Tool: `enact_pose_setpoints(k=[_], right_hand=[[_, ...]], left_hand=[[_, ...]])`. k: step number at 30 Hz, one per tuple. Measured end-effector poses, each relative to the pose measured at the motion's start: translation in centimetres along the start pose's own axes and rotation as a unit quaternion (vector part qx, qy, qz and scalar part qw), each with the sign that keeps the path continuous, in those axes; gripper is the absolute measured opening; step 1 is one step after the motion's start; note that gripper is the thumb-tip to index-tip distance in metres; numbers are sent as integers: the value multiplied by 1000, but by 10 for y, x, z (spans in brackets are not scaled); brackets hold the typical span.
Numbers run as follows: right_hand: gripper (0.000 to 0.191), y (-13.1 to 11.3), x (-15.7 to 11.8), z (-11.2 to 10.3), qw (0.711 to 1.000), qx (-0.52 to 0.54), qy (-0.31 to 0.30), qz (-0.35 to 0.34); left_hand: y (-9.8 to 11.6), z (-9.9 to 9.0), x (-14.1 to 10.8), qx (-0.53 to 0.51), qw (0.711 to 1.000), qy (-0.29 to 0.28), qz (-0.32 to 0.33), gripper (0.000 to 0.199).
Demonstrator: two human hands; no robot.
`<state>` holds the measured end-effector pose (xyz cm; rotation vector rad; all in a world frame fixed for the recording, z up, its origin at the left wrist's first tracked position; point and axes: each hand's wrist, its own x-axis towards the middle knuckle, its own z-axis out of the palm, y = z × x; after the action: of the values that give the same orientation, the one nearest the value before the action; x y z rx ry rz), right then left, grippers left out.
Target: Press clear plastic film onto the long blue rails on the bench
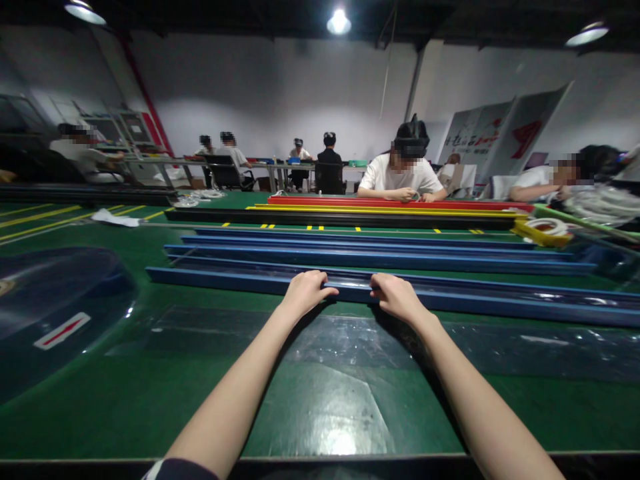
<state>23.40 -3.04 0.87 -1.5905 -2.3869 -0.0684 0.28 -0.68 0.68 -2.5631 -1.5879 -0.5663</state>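
My left hand [306, 293] is curled over the near wall of a long blue channel [225, 280], its thumb pointing right along the near side. My right hand [397, 297] grips the same wall a little to the right, with its fingers bent inward. A glossy transparent film shows inside the channel between both hands; whether the fingertips also pinch it, I cannot tell. Under my forearms, a wide clear plastic strip [340, 340] lies flat on the green table [165, 413], along the channel's near side.
More blue channels [380, 257] lie parallel behind. Beyond them are black [350, 219], yellow and red strips [310, 200]. A roll of clear film [55, 300] sits at left, a yellow tray [543, 233] at right. A co-worker [400, 173] sits opposite.
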Motion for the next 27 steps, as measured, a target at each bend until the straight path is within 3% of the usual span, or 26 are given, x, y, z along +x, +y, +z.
enact_pose_setpoints(k=[12,27], right_hand=[[13,23,-9,-13,995,-41,-30,82],[12,22,-9,-13,995,-36,-27,85]], left_hand=[[-7,-4,-1,-12,1000,-20,9,23],[-6,-3,-2,-26,999,-16,-29,19]])
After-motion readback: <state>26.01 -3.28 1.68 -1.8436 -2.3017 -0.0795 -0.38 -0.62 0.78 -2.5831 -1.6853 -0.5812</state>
